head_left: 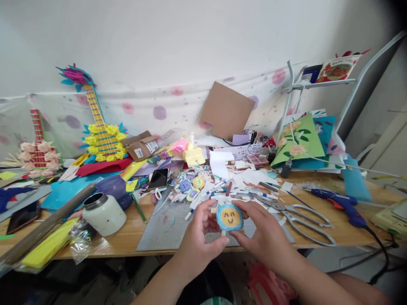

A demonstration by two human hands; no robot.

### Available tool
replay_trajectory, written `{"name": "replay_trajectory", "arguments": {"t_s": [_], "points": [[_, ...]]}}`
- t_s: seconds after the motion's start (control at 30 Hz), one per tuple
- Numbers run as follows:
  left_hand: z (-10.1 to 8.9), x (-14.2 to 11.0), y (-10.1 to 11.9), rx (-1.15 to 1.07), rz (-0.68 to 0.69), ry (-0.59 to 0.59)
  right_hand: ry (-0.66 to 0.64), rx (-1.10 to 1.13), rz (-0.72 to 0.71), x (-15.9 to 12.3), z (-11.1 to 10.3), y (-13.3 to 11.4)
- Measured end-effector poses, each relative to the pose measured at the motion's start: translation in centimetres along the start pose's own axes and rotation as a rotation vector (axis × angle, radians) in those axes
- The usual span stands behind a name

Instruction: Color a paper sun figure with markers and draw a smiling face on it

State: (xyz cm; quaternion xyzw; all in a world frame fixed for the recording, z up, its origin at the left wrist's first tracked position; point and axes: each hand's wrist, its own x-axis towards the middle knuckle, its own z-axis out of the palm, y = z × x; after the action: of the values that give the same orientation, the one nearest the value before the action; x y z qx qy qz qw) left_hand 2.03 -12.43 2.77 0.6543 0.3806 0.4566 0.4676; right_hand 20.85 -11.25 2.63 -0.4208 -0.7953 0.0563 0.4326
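Note:
A small rounded badge (229, 217) with a light-blue rim and a yellow smiling face is held upright over the front edge of the grey cutting mat (159, 228). My right hand (262, 226) grips its right side between thumb and fingers. Around the left edge curl the fingers of my left hand (203, 231), with the thumb low beside it; some fingertips are hidden behind the badge. Short pale strips stick out at the badge's top and bottom. Similar small face badges, a purple one (185, 185) and a yellow one (199, 182), lie on the pile behind.
Large scissors (305, 220) and a blue glue gun (341, 203) with its cord lie to the right. A white jar (104, 215) and a long tube (47, 224) are at the left. Paper scraps, markers and a phone (158, 178) crowd the middle. Paper guitars (101, 127) stand behind.

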Motion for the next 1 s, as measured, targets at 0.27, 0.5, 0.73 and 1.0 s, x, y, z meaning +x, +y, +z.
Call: {"name": "replay_trajectory", "arguments": {"t_s": [0.27,0.5,0.73,1.0], "points": [[0.2,-0.4,-0.4,0.04,-0.052,0.008,-0.089,0.066,0.003,-0.6,1.1,-1.1],[-1.0,0.4,-1.7,0.075,-0.132,0.057,-0.233,-0.276,0.0,-0.7,-2.2,4.0],[-1.0,1.6,-2.1,0.046,-0.131,0.146,-0.322,-0.529,0.218,-5.0,-9.1,15.3],[-0.3,2.3,-2.4,0.052,-0.127,0.131,-0.394,-0.568,0.337,-6.1,-9.2,15.7]]}}
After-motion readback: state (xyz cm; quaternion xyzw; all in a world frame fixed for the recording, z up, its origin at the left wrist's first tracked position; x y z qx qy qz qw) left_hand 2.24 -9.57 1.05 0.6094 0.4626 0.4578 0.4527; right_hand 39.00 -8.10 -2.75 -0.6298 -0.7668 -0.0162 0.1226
